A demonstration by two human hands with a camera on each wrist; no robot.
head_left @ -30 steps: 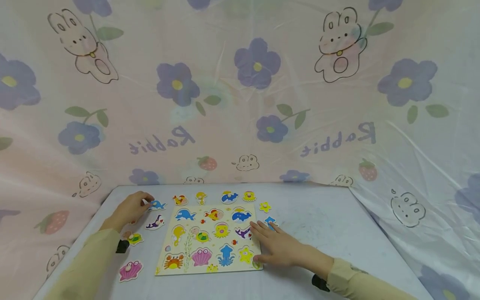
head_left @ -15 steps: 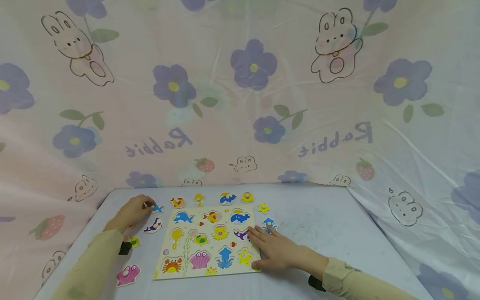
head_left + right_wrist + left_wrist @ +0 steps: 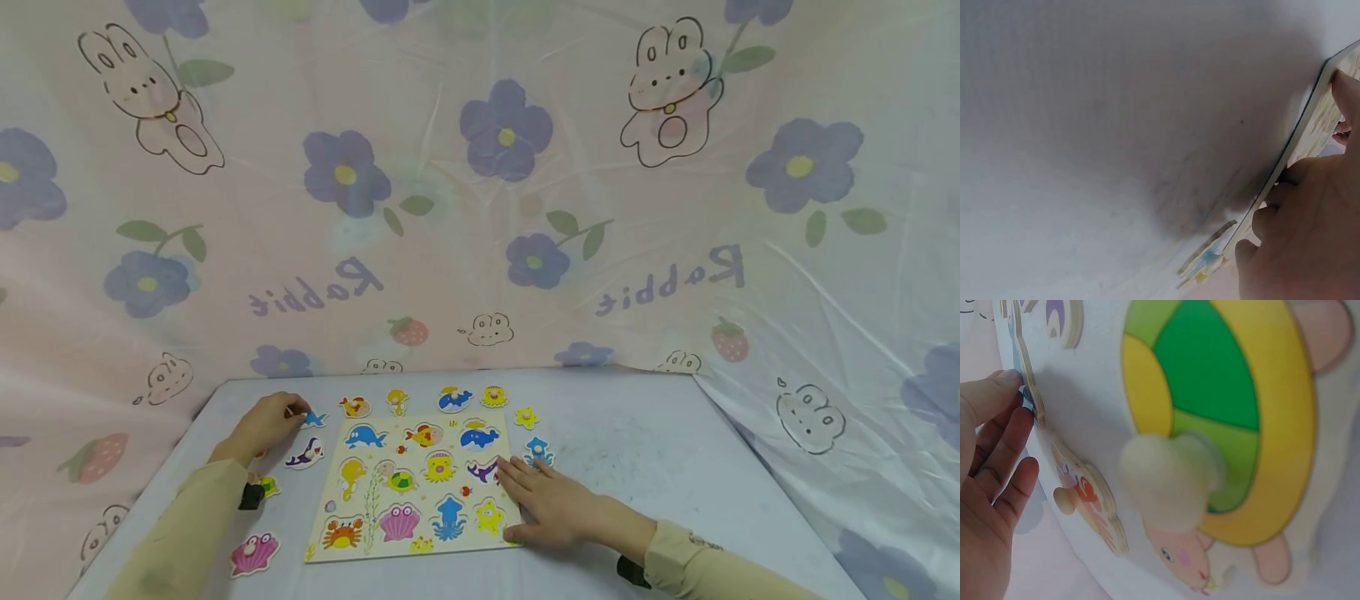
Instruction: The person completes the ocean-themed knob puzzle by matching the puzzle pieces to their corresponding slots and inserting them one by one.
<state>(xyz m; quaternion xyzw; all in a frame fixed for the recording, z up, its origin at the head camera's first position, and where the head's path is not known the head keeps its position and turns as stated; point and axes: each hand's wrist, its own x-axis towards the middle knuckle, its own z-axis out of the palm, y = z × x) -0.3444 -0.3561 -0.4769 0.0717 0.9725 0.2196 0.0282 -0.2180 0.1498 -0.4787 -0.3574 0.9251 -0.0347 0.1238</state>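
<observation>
My left hand (image 3: 264, 427) pinches the blue dolphin piece (image 3: 315, 418) at the table's far left; in the left wrist view thumb and fingertips meet at the edge of that piece (image 3: 1030, 400). My right hand (image 3: 553, 503) lies with straight fingers on the right edge of the cream puzzle board (image 3: 412, 552), beside the printed purple fish. The right wrist view shows the hand (image 3: 1310, 212) along the board's edge (image 3: 1300, 131). Below the left hand are a purple piece (image 3: 305, 453) and a green turtle piece (image 3: 267, 487), partly hidden by the wrist.
A pink shell piece (image 3: 254, 554) lies at the lower left. Behind the board are a red fish (image 3: 355, 407), seahorse (image 3: 397, 402), blue whale (image 3: 454, 399) and yellow octopus (image 3: 494, 397). A star (image 3: 527, 417) and squid (image 3: 538, 452) lie to its right.
The whole head view has shifted slightly left and down. My left hand has closed in over the dolphin piece, covering more of it. My right hand stays on the board's edge.
</observation>
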